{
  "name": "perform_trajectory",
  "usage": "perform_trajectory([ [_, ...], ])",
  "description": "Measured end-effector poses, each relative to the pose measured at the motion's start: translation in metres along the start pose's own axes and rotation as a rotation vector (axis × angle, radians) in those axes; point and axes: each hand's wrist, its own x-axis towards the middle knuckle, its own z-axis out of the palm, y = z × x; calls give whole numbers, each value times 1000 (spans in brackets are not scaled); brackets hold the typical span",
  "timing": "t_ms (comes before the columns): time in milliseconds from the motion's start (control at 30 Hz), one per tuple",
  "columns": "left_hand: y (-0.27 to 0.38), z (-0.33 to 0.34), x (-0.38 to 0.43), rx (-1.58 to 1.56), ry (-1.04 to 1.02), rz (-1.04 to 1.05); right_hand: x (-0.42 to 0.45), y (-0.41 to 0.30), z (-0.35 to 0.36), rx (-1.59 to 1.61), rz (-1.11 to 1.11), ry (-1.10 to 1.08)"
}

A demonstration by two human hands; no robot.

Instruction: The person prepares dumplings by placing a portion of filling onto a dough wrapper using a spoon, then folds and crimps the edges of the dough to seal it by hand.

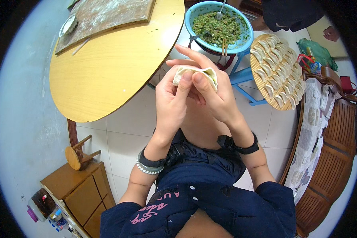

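Between my two hands, above my lap, is a dumpling (178, 75) with its wrapper folded over and green filling showing at the right end. My left hand (173, 92) grips the left side, its thumb pressed on the dough. My right hand (218, 83) pinches the right side with its thumb near the other one. Beyond my hands stands a blue plastic basin (189, 28) of chopped green filling (217, 26). A metal spoon (219, 15) and a pair of chopsticks (224, 47) rest in it. Rows of shaped dumplings (275, 55) lie on a round woven tray (259, 81) at the right.
A yellow oval table (107, 86) at left bears a floured wooden board (107, 20), a bowl of flour (68, 26) and a thin stick (81, 46). Blue stool legs (247, 77) show under the tray. A wooden bench (330, 154) borders the right. Another person's dark clothing (288, 13) appears at top right.
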Motion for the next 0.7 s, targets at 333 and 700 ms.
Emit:
perform_trajectory([
  [333,3,11,2,137,143,100,-1,6,-2,-515,-194,178],
  [700,9,15,-2,351,208,117,-2,-5,4,-357,-19,260],
])
